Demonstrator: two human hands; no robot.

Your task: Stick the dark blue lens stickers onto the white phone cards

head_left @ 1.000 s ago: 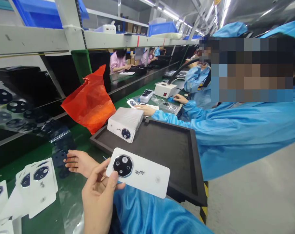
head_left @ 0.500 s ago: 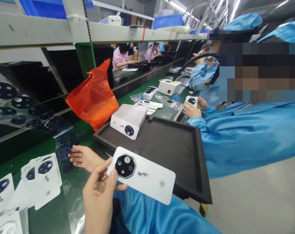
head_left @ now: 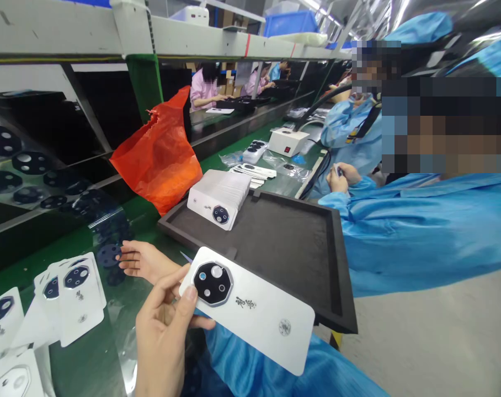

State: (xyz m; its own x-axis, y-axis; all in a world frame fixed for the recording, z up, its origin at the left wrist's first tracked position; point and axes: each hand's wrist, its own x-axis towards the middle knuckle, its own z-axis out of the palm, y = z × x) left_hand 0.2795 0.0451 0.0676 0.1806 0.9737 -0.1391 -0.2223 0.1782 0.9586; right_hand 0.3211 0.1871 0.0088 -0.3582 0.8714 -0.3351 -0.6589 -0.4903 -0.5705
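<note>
A white phone back panel [head_left: 259, 311] is held tilted toward me, with a dark octagonal camera area, black lettering and a round mark. My left hand [head_left: 163, 328] is closed on its camera end, thumb on the front face. Behind it, my right hand [head_left: 143, 259] reaches across to the left, fingers stretched out and apart. Its fingertips are beside a dark round lens piece [head_left: 110, 255] on a clear film strip [head_left: 105, 215]; whether they touch cannot be told. Several similar white panels [head_left: 83, 298] lie fanned on the green bench at left.
A black tray [head_left: 292, 242] holds a stack of white panels [head_left: 211, 201]. An orange-red bag [head_left: 159, 160] hangs behind it. A white box [head_left: 287, 141] with a red switch stands farther back. Co-workers in blue sleeves [head_left: 420, 231] sit at right.
The panel in my left hand has come nearer and tilted slightly. My right hand stays nearly in place by the film. A co-worker's hands have turned the panel they hold.
</note>
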